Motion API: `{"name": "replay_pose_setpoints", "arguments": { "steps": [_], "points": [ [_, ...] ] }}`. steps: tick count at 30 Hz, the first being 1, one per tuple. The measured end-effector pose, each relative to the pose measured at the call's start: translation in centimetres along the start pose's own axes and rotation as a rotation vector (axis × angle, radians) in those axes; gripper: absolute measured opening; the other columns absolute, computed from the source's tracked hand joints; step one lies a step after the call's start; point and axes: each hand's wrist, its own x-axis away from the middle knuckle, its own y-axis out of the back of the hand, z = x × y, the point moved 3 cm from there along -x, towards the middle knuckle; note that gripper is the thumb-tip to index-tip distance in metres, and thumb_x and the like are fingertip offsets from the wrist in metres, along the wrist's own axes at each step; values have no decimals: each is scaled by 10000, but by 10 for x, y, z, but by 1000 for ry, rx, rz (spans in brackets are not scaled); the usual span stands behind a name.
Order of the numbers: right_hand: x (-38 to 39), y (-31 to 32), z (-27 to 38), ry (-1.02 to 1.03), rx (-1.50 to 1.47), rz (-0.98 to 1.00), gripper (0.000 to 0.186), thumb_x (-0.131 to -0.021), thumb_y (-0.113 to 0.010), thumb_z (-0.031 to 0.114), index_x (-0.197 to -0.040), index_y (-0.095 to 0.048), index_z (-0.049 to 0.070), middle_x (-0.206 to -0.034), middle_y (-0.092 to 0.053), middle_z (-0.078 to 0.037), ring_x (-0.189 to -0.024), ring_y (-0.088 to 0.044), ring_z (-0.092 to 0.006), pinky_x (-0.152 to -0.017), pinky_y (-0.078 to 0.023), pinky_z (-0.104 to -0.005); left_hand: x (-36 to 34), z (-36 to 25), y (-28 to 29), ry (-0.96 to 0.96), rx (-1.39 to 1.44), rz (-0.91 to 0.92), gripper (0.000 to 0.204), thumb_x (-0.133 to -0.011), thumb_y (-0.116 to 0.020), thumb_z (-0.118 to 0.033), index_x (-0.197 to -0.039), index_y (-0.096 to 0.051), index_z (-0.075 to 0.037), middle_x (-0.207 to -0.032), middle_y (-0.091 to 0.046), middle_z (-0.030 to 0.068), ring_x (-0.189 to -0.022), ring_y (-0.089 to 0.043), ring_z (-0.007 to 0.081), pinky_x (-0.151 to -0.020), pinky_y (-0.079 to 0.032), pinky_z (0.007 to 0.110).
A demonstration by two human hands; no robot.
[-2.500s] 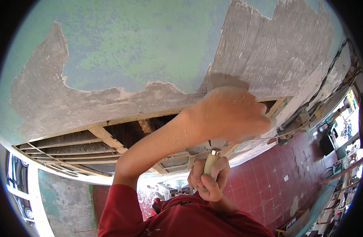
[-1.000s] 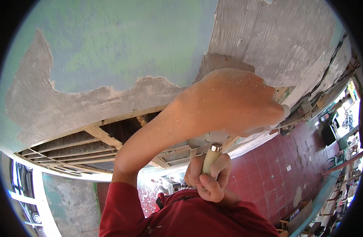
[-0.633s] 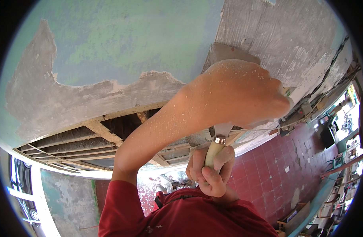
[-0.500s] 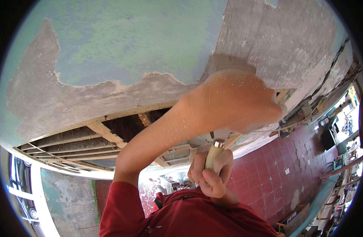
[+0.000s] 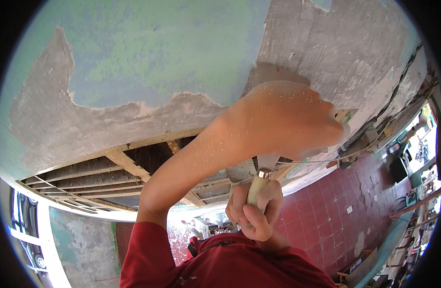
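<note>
My left hand [image 5: 292, 120] is raised against the patched ceiling panel [image 5: 316, 57], fingers curled around a flat grey-brown sheet [image 5: 278, 73] like a scraper blade. Its edge shows beyond my knuckles, against the grey, bare-looking surface; the rest is hidden by the hand and slightly blurred. Lower down, in front of my chest, my right hand [image 5: 254, 216] is closed around the pale handle of a putty knife [image 5: 257, 189]. That knife points upward, its metal blade partly hidden behind my left hand. Fine pale specks cover my left forearm.
Green-blue paint [image 5: 158, 53] with a ragged edge borders the grey area. An opening with wooden battens [image 5: 115, 165] lies below the panel. A cable [image 5: 398, 89] runs along the right. Red floor tiles [image 5: 321, 216] and a green chair [image 5: 411, 198] are below.
My left hand and the flat sheet have shifted slightly up and left along the panel. My right hand keeps its grip on the putty knife, moving only a little.
</note>
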Motion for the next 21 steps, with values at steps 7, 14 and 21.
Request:
{"name": "replay_pose_setpoints", "arguments": {
  "steps": [7,14,21],
  "points": [
    [7,-1,0,14,-109,-63,153,-825,-451,-48,-890,-386,74,-576,-499,-117,-417,-343,-55,-361,-276,-220,3,-2,-6,43,37,66,178,-800,-628,-214,-883,-550,-77,-535,-530,121,-544,-602,319,-460,-449,416],
    [0,-3,0,16,-80,-87,152,-822,-465,-48,-890,-398,71,-562,-495,-109,-413,-341,-58,-365,-272,-215,-2,1,2,3,35,-1,231,-858,-609,-297,-862,-538,-77,-508,-487,129,-522,-583,323,-450,-428,424],
    [4,-2,2,24,-63,-101,149,-808,-470,-48,-871,-397,65,-541,-485,-108,-406,-360,-67,-359,-273,-222,0,0,-6,-1,40,10,253,-853,-613,-328,-859,-536,-88,-516,-488,122,-497,-557,322,-471,-437,419]
  ]
}}
